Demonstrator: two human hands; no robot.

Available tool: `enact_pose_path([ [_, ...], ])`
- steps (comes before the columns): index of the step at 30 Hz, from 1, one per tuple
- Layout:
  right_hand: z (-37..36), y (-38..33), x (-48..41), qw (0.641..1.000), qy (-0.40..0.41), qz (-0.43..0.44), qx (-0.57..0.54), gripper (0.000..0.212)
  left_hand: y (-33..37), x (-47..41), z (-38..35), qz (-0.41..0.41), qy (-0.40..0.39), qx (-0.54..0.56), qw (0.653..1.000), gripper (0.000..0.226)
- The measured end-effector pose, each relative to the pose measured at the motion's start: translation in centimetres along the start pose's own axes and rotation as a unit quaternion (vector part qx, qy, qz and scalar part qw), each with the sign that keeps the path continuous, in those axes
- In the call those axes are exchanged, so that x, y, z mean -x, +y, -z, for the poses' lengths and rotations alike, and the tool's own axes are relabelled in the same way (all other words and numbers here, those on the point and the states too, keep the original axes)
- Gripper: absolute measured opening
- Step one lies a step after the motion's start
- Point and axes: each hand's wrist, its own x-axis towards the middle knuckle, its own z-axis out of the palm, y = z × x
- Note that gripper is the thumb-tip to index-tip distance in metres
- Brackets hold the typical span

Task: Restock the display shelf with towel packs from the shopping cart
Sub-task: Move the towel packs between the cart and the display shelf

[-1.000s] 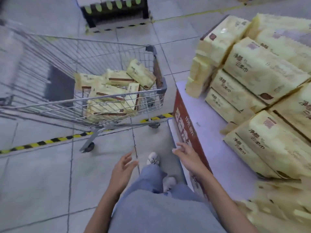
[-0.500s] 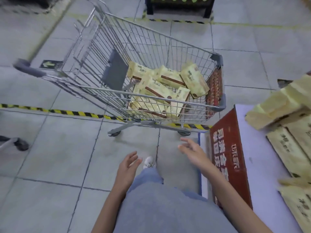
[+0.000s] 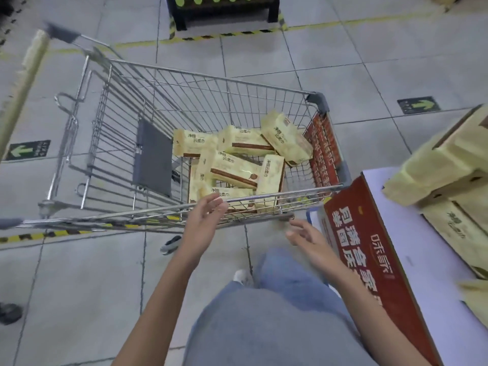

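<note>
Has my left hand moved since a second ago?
Yes. The left hand reached forward to the near rim of the shopping cart; earlier it was short of it.

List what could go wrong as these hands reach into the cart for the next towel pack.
1. The left hand and right hand are empty at the shopping cart's near rim; leaning on it might roll the wheeled cart away.
2. The towel packs lie jumbled, leaning on each other; pulling one could topple others.
3. The stacked packs on the display shelf look tilted, so adding more may make them slide.
</note>
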Motion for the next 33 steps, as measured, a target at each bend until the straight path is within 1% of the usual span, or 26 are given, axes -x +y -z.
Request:
enact_pose_path([
  [4, 1.4, -0.4, -2.7, 0.999, 0.036, -0.009, -0.032, 0.031, 1.1, -3.2, -1.8, 0.023, -0.017, -0.008, 1.000, 0.030],
  [7, 2.7, -1.9, -5.8, 0.996, 0.041, -0.029, -0.077, 0.023, 2.3, -6.2, -3.4, 0.040, -0.020, -0.018, 0.999, 0.032],
  [11, 5.2, -4.8, -10.7, 0.994, 0.050, -0.035, -0.089, 0.024, 4.0, -11.1, -5.7, 0.063, -0.022, -0.024, 0.997, 0.036],
  [15, 8.0, -7.6, -15.5, 0.995, 0.047, -0.046, -0.071, 0.027, 5.8, -15.9, -8.5, 0.094, -0.015, -0.026, 0.995, 0.040],
  [17, 9.1, -8.7, -18.1, 0.998, 0.037, -0.046, -0.038, 0.029, 5.9, -18.3, -9.9, 0.115, -0.011, -0.031, 0.993, 0.042],
  [21, 10.6, -10.4, -24.4, 0.998, 0.004, -0.042, 0.043, 0.042, 4.8, -22.8, -12.6, 0.167, 0.006, -0.053, 0.985, 0.043],
  [25, 11.3, -11.4, -30.9, 0.992, -0.017, -0.037, 0.118, 0.050, 1.5, -26.4, -15.2, 0.218, -0.008, -0.125, 0.968, 0.052],
  [27, 11.4, -11.3, -34.1, 0.989, 0.003, -0.035, 0.143, 0.054, -0.6, -27.7, -16.4, 0.223, -0.021, -0.171, 0.960, 0.057],
  [29, 11.2, -10.5, -36.8, 0.985, 0.043, -0.018, 0.167, 0.061, -2.7, -28.6, -17.4, 0.232, -0.031, -0.199, 0.952, 0.060],
  [31, 11.0, -9.2, -39.0, 0.975, 0.067, 0.012, 0.213, 0.067, -5.0, -29.5, -18.2, 0.236, -0.043, -0.229, 0.943, 0.071],
  [33, 10.8, -7.9, -40.8, 0.965, 0.070, 0.016, 0.253, 0.076, -7.1, -30.1, -18.9, 0.249, -0.065, -0.277, 0.926, 0.086],
])
